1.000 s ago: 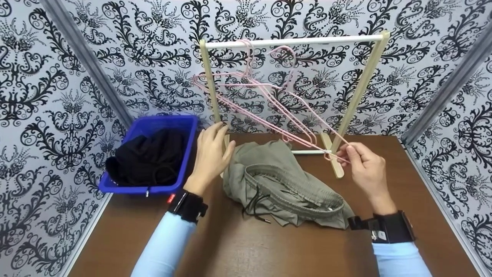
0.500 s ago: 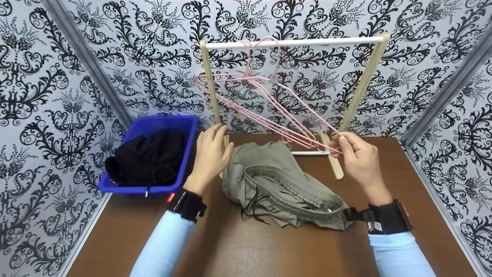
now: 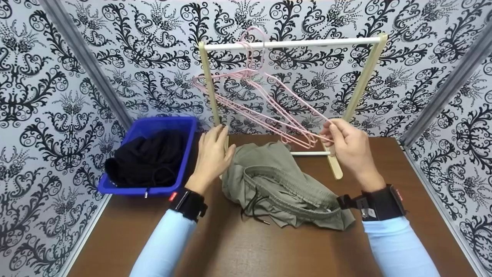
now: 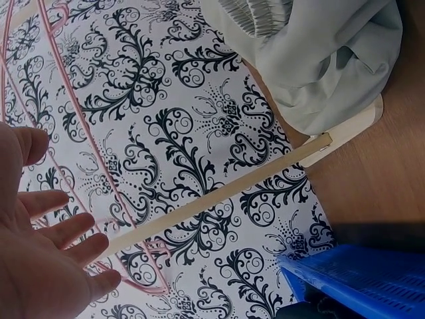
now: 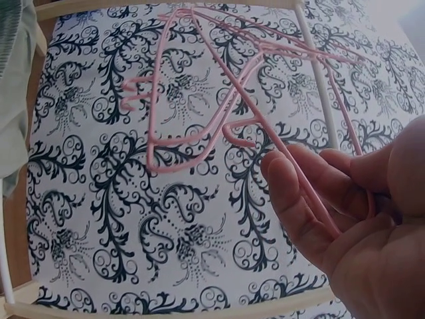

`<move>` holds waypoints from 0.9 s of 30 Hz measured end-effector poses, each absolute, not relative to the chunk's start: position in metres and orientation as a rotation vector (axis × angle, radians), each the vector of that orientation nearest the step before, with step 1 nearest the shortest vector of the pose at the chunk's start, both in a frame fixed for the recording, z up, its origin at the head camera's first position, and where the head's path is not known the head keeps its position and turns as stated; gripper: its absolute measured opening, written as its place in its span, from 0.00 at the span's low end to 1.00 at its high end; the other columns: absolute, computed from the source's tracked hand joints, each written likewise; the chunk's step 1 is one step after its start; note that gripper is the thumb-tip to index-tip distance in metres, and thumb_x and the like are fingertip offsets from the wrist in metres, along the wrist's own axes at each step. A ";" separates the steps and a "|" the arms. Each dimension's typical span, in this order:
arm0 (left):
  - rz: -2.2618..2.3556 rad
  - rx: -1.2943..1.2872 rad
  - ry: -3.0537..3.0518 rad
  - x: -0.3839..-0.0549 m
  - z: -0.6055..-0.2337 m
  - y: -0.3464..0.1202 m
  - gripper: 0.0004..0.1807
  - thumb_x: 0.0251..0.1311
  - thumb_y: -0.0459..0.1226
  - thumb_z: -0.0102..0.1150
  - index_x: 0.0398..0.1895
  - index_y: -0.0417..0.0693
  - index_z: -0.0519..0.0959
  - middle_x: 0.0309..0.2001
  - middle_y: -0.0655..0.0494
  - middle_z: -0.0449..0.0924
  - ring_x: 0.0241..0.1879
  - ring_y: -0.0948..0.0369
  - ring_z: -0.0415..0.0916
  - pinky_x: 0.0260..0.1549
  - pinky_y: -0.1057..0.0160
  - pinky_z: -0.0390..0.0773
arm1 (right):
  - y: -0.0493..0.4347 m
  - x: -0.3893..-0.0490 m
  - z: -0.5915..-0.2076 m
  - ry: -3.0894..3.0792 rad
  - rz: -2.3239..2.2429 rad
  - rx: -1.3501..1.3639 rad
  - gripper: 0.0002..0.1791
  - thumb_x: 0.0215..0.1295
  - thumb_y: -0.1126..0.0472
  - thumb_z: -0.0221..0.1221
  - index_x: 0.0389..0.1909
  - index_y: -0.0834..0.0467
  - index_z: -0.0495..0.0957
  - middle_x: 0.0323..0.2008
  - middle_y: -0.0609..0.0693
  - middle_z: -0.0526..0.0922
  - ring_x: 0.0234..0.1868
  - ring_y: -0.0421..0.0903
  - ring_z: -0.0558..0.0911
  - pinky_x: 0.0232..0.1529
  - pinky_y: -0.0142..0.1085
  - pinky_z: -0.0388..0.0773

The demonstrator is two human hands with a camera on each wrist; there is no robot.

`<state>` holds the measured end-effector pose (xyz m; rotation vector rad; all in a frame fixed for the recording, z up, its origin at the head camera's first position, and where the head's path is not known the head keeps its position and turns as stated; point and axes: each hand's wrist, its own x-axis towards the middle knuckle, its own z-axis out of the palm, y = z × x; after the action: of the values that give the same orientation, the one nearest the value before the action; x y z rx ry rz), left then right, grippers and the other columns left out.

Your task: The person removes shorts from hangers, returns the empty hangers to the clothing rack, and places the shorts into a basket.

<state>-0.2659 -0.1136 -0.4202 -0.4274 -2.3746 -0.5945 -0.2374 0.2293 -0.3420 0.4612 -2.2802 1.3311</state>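
My right hand (image 3: pixel 348 150) grips the lower corner of a pink wire hanger (image 3: pixel 299 97), with fingers curled round the rod in the right wrist view. Its hook stands at the white rail (image 3: pixel 315 42) of a small garment rack; I cannot tell if it rests there. More pink hangers (image 3: pixel 270 100) hang close beside it. My left hand (image 3: pixel 211 154) is held near the rack's left post (image 3: pixel 209 84), its fingers loose and holding nothing. Olive-grey drawstring shorts or trousers (image 3: pixel 269 154) lie crumpled on the table between my hands, elastic waist toward me.
A blue basket (image 3: pixel 165 190) holding dark cloth (image 3: pixel 150 161) stands left of the rack. The rack's right foot (image 3: pixel 335 169) juts toward me on the brown table (image 3: pixel 261 254). Patterned walls close in the back and sides.
My right hand has moved left and away from me with the hanger, carrying its hook along the rail to the other hooks. The left hand has barely moved.
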 end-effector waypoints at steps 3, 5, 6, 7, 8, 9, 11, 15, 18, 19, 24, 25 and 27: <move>-0.580 -0.427 -2.389 -0.266 -0.421 -0.112 0.30 0.65 0.38 0.64 0.68 0.34 0.73 0.66 0.32 0.72 0.67 0.35 0.68 0.69 0.31 0.58 | 0.223 -0.240 -0.338 -2.292 1.337 0.475 0.11 0.78 0.71 0.50 0.45 0.71 0.82 0.36 0.66 0.87 0.27 0.33 0.83 0.29 0.26 0.81; -0.565 -0.423 -2.412 -0.265 -0.420 -0.111 0.30 0.66 0.39 0.63 0.69 0.35 0.73 0.67 0.32 0.71 0.67 0.35 0.67 0.69 0.32 0.58 | 0.219 -0.242 -0.336 -2.303 1.347 0.483 0.12 0.77 0.71 0.50 0.47 0.71 0.82 0.38 0.67 0.87 0.28 0.34 0.83 0.31 0.25 0.82; -0.554 -0.419 -2.422 -0.265 -0.420 -0.111 0.30 0.66 0.39 0.63 0.69 0.35 0.73 0.67 0.33 0.71 0.67 0.36 0.67 0.69 0.32 0.58 | 0.217 -0.243 -0.335 -2.310 1.348 0.485 0.12 0.77 0.71 0.50 0.47 0.71 0.82 0.38 0.67 0.87 0.28 0.35 0.84 0.31 0.25 0.81; -0.543 -0.415 -2.433 -0.265 -0.420 -0.111 0.30 0.66 0.39 0.63 0.69 0.35 0.73 0.68 0.33 0.70 0.68 0.36 0.67 0.69 0.32 0.58 | 0.216 -0.244 -0.335 -2.322 1.348 0.486 0.12 0.77 0.72 0.50 0.48 0.71 0.81 0.38 0.67 0.87 0.29 0.37 0.84 0.32 0.25 0.82; -0.536 -0.411 -2.444 -0.265 -0.420 -0.110 0.30 0.66 0.40 0.64 0.69 0.36 0.73 0.68 0.33 0.70 0.68 0.36 0.67 0.69 0.32 0.58 | 0.214 -0.246 -0.335 -2.330 1.342 0.485 0.12 0.77 0.72 0.50 0.48 0.71 0.81 0.39 0.67 0.87 0.30 0.39 0.85 0.32 0.25 0.82; -0.528 -0.407 -2.455 -0.265 -0.421 -0.110 0.30 0.66 0.40 0.63 0.69 0.36 0.73 0.68 0.34 0.70 0.68 0.36 0.67 0.69 0.32 0.58 | 0.213 -0.247 -0.335 -2.339 1.335 0.487 0.12 0.77 0.72 0.50 0.49 0.71 0.81 0.39 0.67 0.87 0.30 0.40 0.85 0.32 0.25 0.82; -0.508 -0.400 -2.468 -0.265 -0.423 -0.109 0.30 0.66 0.40 0.64 0.68 0.36 0.73 0.68 0.34 0.71 0.67 0.36 0.67 0.69 0.32 0.58 | 0.209 -0.248 -0.335 -2.353 1.330 0.486 0.12 0.78 0.71 0.49 0.49 0.71 0.81 0.39 0.67 0.87 0.30 0.40 0.85 0.32 0.24 0.81; -0.481 -0.391 -2.495 -0.265 -0.427 -0.108 0.29 0.67 0.40 0.63 0.69 0.36 0.73 0.68 0.34 0.71 0.68 0.37 0.67 0.69 0.31 0.59 | 0.204 -0.251 -0.335 -2.371 1.331 0.487 0.12 0.78 0.71 0.49 0.50 0.70 0.80 0.40 0.67 0.87 0.27 0.31 0.82 0.31 0.25 0.81; -0.469 -0.395 -2.499 -0.265 -0.430 -0.108 0.29 0.68 0.40 0.62 0.68 0.36 0.73 0.67 0.33 0.71 0.68 0.36 0.67 0.68 0.30 0.59 | 0.200 -0.252 -0.335 -2.387 1.348 0.480 0.13 0.79 0.70 0.48 0.50 0.70 0.80 0.40 0.67 0.87 0.26 0.29 0.81 0.30 0.25 0.81; -0.464 -0.398 -2.496 -0.266 -0.431 -0.108 0.28 0.68 0.40 0.62 0.68 0.36 0.74 0.67 0.33 0.72 0.67 0.35 0.67 0.68 0.30 0.60 | 0.199 -0.252 -0.336 -2.393 1.356 0.477 0.13 0.79 0.70 0.48 0.50 0.69 0.80 0.41 0.67 0.87 0.26 0.29 0.81 0.30 0.25 0.81; -0.471 -0.399 -2.497 -0.266 -0.435 -0.108 0.29 0.67 0.40 0.62 0.68 0.36 0.74 0.67 0.33 0.72 0.67 0.35 0.68 0.68 0.30 0.59 | 0.196 -0.253 -0.339 -2.413 1.392 0.477 0.13 0.79 0.70 0.48 0.52 0.69 0.80 0.41 0.67 0.87 0.29 0.35 0.83 0.32 0.28 0.83; -0.472 -0.398 -2.498 -0.266 -0.435 -0.108 0.29 0.67 0.40 0.62 0.68 0.36 0.74 0.67 0.33 0.72 0.67 0.35 0.68 0.68 0.31 0.59 | 0.195 -0.253 -0.340 -2.415 1.395 0.476 0.13 0.79 0.70 0.48 0.52 0.69 0.80 0.41 0.66 0.87 0.29 0.38 0.84 0.32 0.28 0.83; -0.478 -0.397 -2.504 -0.266 -0.436 -0.108 0.29 0.67 0.40 0.61 0.68 0.36 0.74 0.67 0.33 0.72 0.67 0.35 0.68 0.68 0.31 0.59 | 0.195 -0.254 -0.342 -2.421 1.388 0.474 0.13 0.78 0.71 0.48 0.53 0.69 0.80 0.41 0.66 0.87 0.30 0.44 0.85 0.32 0.29 0.83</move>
<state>-0.2658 -0.1079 -0.4359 -0.3972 -2.5038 -0.4776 -0.2538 0.1948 -0.3424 0.4741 -2.4205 1.3878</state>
